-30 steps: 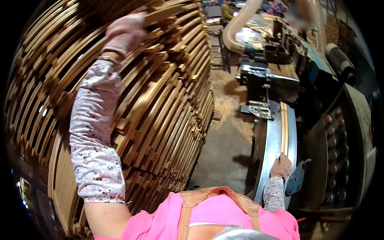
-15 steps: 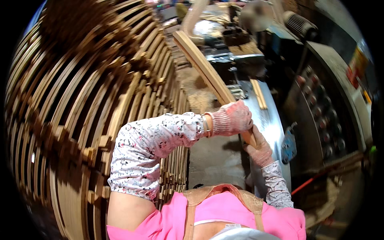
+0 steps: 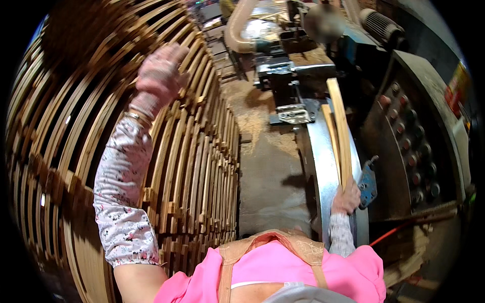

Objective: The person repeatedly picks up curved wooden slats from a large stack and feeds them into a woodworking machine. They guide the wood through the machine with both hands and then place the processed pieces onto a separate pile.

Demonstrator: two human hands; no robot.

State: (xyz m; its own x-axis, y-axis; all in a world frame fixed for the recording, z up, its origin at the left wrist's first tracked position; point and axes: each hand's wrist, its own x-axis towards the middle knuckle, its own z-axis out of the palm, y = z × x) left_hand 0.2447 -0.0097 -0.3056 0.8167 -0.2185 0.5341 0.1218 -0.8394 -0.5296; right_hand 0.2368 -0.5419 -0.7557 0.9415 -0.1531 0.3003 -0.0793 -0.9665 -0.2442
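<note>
My right hand (image 3: pixel 347 198), in a work glove, is closed round the near end of a long pale wooden strip (image 3: pixel 339 123). That strip lies along the shiny metal machine table (image 3: pixel 322 166), with a thinner wooden strip (image 3: pixel 330 132) beside it on the left. My left hand (image 3: pixel 160 78), gloved and blurred by motion, is stretched out over the tall stack of wooden strips (image 3: pixel 174 166) on my left. Its fingers are too smeared to read, and I cannot tell whether it touches the stack.
A control panel (image 3: pixel 404 146) with several round buttons stands at the right, a blue metal bracket (image 3: pixel 368 184) near it. Ahead are a metal clamp block (image 3: pixel 294 115), a ribbed hose (image 3: pixel 236 30) and a motor (image 3: pixel 380 26). Sawdust (image 3: pixel 247 113) covers part of the floor.
My left hand has let go of the wooden strip and swung left over the stack. The strip has come down onto the metal table, and my right hand has moved slightly back with it.
</note>
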